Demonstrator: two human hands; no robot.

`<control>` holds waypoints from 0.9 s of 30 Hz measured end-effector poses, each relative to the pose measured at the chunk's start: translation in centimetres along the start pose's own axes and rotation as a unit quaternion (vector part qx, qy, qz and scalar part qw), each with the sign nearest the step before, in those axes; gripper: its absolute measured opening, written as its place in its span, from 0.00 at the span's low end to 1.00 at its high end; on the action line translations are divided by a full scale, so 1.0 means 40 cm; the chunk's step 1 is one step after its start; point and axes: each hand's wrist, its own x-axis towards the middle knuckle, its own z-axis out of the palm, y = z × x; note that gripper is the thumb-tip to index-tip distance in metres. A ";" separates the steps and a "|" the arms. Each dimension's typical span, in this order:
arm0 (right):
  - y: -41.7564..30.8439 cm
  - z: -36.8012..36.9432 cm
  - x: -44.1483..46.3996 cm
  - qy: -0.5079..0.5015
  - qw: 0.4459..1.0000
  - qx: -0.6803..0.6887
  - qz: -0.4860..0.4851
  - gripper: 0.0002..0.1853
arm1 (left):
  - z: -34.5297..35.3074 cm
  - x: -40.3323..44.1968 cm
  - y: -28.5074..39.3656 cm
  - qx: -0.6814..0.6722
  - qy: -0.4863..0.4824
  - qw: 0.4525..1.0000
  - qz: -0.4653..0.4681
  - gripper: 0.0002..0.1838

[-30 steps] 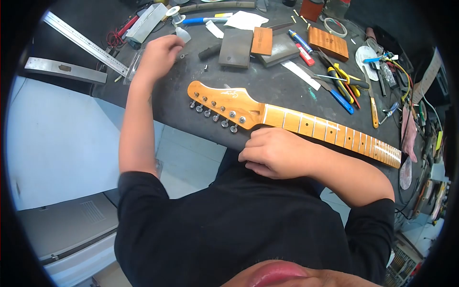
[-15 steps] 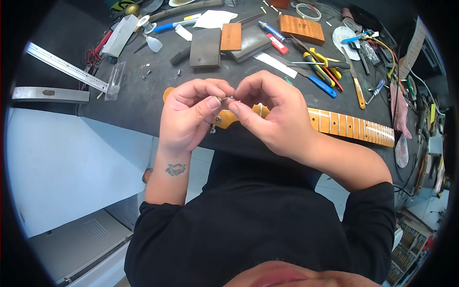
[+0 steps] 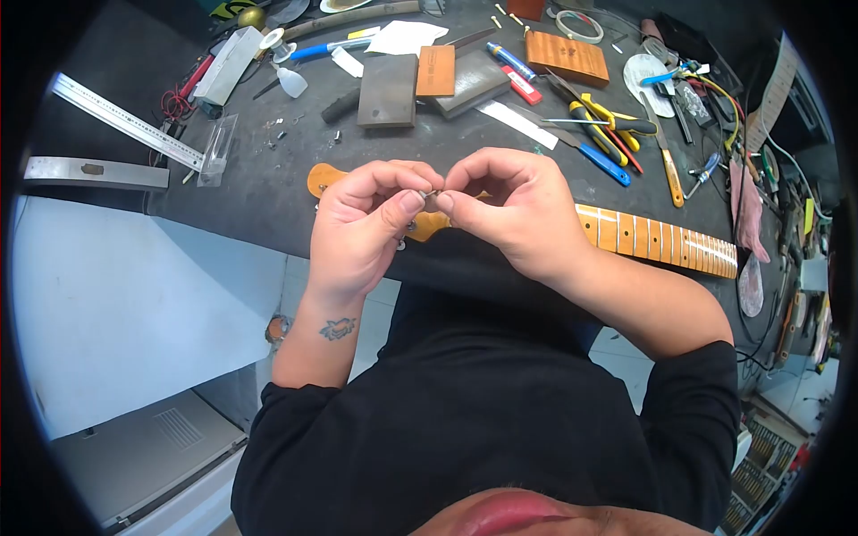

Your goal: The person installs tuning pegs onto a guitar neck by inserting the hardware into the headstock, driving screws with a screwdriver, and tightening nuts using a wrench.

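Observation:
Between my two hands is a small thin metal piece [image 3: 431, 194], screw-like in shape, too small and too covered to name surely. My left hand [image 3: 366, 210] pinches one end with thumb and forefinger. The thumb and fingertips of my right hand [image 3: 509, 210] close on the other end, so the fingertips almost meet. Behind and below them a maple guitar neck [image 3: 657, 237] lies across the bench's front edge, its headstock at the left partly hidden by my hands. Metal tuners show along the headstock.
Dark sharpening stones [image 3: 387, 92] lie beyond my hands, with a wooden block [image 3: 566, 57] farther right. Yellow-handled pliers [image 3: 608, 112] and a blue-handled file [image 3: 603, 163] are to the right. Tiny metal parts [image 3: 281, 135] and a steel ruler [image 3: 130, 122] lie left.
Both hands have come slightly down towards me, with the metal piece still pinched between them. My right fingers have drawn closer together, and more of the headstock shows at the left.

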 end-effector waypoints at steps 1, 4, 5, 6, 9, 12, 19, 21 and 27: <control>0.001 0.000 0.001 -0.002 1.000 0.009 -0.002 0.10 | 0.001 -0.001 0.000 -0.002 0.005 1.000 -0.003 0.08; 0.010 -0.001 0.000 -0.006 0.999 0.032 -0.005 0.09 | -0.014 -0.003 0.008 0.010 -0.014 1.000 -0.014 0.08; 0.013 -0.001 -0.001 -0.007 0.999 0.037 -0.006 0.09 | -0.013 -0.003 0.011 0.026 -0.016 1.000 -0.007 0.08; 0.015 -0.001 -0.001 -0.007 0.999 0.041 -0.007 0.09 | -0.010 -0.003 0.015 0.042 -0.017 0.999 0.001 0.08; 0.022 -0.003 0.000 -0.007 0.998 0.037 -0.050 0.09 | 0.001 0.000 0.027 0.083 -0.023 0.996 0.007 0.08; 0.023 -0.004 0.000 -0.008 0.996 0.009 -0.089 0.09 | 0.005 0.001 0.025 0.089 -0.028 0.996 0.009 0.08; 0.029 -0.004 0.000 -0.027 0.987 -0.030 -0.153 0.07 | 0.021 -0.004 0.006 -0.012 -0.023 1.000 -0.002 0.06; 0.039 -0.006 0.004 -0.031 0.984 -0.044 -0.168 0.07 | 0.019 -0.007 0.004 -0.003 -0.024 1.000 0.002 0.06; 0.021 -0.037 0.021 -0.098 0.956 -0.164 -0.223 0.10 | 0.005 -0.011 0.035 0.024 -0.051 0.998 -0.036 0.06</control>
